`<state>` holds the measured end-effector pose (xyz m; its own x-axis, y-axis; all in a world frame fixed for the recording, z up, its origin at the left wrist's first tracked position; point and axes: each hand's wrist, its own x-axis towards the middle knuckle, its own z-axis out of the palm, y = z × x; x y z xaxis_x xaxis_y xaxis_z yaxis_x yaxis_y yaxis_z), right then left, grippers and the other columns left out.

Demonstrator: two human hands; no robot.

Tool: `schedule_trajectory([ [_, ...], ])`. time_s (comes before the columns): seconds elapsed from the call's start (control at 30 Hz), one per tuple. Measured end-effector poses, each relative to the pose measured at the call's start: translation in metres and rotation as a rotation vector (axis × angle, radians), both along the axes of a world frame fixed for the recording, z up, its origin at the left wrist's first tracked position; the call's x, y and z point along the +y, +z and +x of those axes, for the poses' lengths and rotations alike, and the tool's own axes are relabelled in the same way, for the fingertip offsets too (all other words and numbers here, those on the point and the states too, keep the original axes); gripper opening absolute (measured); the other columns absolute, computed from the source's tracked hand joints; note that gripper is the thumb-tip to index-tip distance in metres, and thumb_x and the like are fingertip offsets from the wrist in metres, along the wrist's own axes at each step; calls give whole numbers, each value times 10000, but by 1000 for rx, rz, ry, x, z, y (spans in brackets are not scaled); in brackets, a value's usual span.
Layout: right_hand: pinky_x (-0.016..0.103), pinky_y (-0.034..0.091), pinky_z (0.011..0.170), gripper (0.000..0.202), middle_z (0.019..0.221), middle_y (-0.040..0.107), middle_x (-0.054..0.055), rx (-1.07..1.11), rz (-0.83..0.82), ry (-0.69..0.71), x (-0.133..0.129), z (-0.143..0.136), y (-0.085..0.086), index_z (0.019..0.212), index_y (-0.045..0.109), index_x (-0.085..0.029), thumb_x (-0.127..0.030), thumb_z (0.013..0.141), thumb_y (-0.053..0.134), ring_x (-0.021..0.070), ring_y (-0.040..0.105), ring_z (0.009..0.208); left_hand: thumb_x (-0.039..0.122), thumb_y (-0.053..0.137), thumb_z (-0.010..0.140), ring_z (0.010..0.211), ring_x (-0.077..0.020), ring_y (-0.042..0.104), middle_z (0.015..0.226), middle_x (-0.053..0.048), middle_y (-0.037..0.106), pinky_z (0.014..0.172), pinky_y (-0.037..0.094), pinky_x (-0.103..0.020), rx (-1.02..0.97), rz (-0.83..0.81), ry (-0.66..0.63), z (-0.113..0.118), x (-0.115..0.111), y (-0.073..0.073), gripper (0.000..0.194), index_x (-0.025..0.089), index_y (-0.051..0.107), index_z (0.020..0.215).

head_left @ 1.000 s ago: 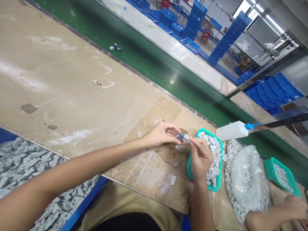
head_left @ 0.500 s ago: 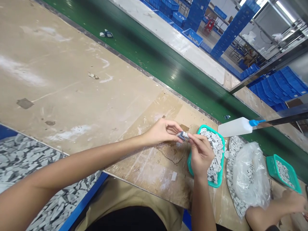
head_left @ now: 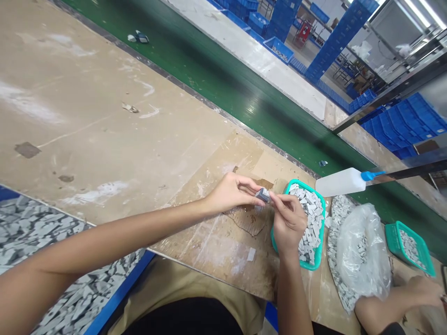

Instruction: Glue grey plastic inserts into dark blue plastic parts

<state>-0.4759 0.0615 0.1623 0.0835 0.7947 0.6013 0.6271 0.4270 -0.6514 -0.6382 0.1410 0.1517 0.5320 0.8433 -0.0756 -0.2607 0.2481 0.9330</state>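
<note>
Above the worktable, my left hand (head_left: pixel 235 191) pinches a small dark grey block (head_left: pixel 262 195) with a whitish part on its upper side. The thumb and fingertips of my right hand (head_left: pixel 289 222) press on that piece's right end, so both hands hold it. Fingertips hide some of its shape. Just behind my right hand is a green basket (head_left: pixel 323 232) of small light grey pieces (head_left: pixel 310 211). Beneath the hands lies a torn sheet of cardboard (head_left: pixel 249 224), and a small pale flat piece (head_left: pixel 251 254) rests nearer my body.
A white squeeze bottle (head_left: pixel 340 182) with a blue nozzle lies beyond the basket. Right of it are a clear plastic bag (head_left: pixel 365 251), a second green basket (head_left: pixel 393 237) and another person's arm (head_left: pixel 394 304). A green conveyor belt (head_left: pixel 223 88) carries small pieces. A blue-edged bin (head_left: pixel 118 295) sits lower left.
The held block is turned, showing more of its dark face, and my right hand has shifted slightly left. Pieces on the green belt have moved left. The view has shifted a little.
</note>
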Motion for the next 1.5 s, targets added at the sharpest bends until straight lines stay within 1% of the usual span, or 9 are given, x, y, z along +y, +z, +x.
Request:
schedule_trajectory([
  [0.17, 286, 525, 672, 437, 859, 634, 14, 41, -27, -8, 1, -1, 2, 1132, 709, -359, -50, 886, 520, 141, 611, 775, 204, 894, 505, 708, -183, 729, 782, -80, 766, 665, 582, -250, 23, -75, 41, 4, -7, 2, 319, 116, 714, 753],
  [0.7, 272, 511, 677, 430, 846, 636, 9, 77, -55, -43, -2, -9, 7, 1094, 729, -333, -36, 877, 507, 133, 613, 767, 189, 907, 460, 695, -180, 717, 762, -65, 758, 677, 570, -261, 6, -192, 131, 8, -17, 11, 351, 111, 709, 739],
  [0.9, 280, 514, 684, 377, 828, 625, 15, 47, -101, -52, -2, -9, 5, 1085, 735, -307, -78, 898, 501, 139, 609, 770, 202, 910, 476, 693, -161, 703, 766, -61, 747, 688, 557, -255, 7, -188, 85, 6, -14, 9, 381, 109, 666, 753],
  [0.97, 280, 514, 690, 346, 833, 627, 20, 15, -156, -61, -1, -8, 5, 1102, 729, -297, -111, 916, 503, 142, 607, 778, 214, 901, 517, 662, -141, 684, 740, -43, 726, 651, 538, -234, 40, -142, 44, 5, -10, 6, 393, 111, 662, 811],
  [1.1, 290, 521, 765, 336, 956, 648, 40, -15, -226, -29, -3, -6, 9, 1233, 656, -292, -189, 936, 538, 156, 623, 881, 245, 860, 626, 635, -105, 646, 742, 3, 667, 601, 502, -196, 4, -53, -30, 3, -1, 3, 526, 159, 642, 1097],
  [1.2, 315, 521, 801, 351, 978, 654, 45, 19, -170, -111, -6, -3, 12, 1290, 612, -287, -254, 947, 546, 168, 626, 900, 289, 826, 686, 702, -144, 681, 828, -34, 674, 653, 543, -236, -119, -186, -151, 1, 3, 3, 435, 156, 640, 1056],
  [1.27, 329, 520, 797, 347, 954, 660, 49, 48, -138, -193, -9, 1, 12, 1290, 614, -267, -280, 952, 537, 174, 629, 883, 255, 804, 709, 693, -156, 686, 797, -21, 654, 699, 577, -288, -195, -321, -196, -2, 5, 3, 342, 153, 632, 987],
  [1.4, 355, 531, 718, 350, 928, 667, 68, 101, -65, -328, -10, 12, 8, 1277, 631, -246, -304, 948, 524, 185, 631, 763, 106, 719, 719, 649, -154, 672, 712, -15, 624, 667, 592, -293, -288, -492, -201, -6, 11, 0, 227, 147, 603, 910],
  [1.5, 390, 540, 697, 388, 1002, 669, 92, 120, 22, -379, -10, 26, 3, 1338, 575, -284, -305, 964, 471, 203, 632, 736, 64, 662, 715, 614, -156, 663, 693, -34, 634, 611, 579, -274, -289, -549, -179, -9, 15, -2, 198, 143, 588, 881],
])
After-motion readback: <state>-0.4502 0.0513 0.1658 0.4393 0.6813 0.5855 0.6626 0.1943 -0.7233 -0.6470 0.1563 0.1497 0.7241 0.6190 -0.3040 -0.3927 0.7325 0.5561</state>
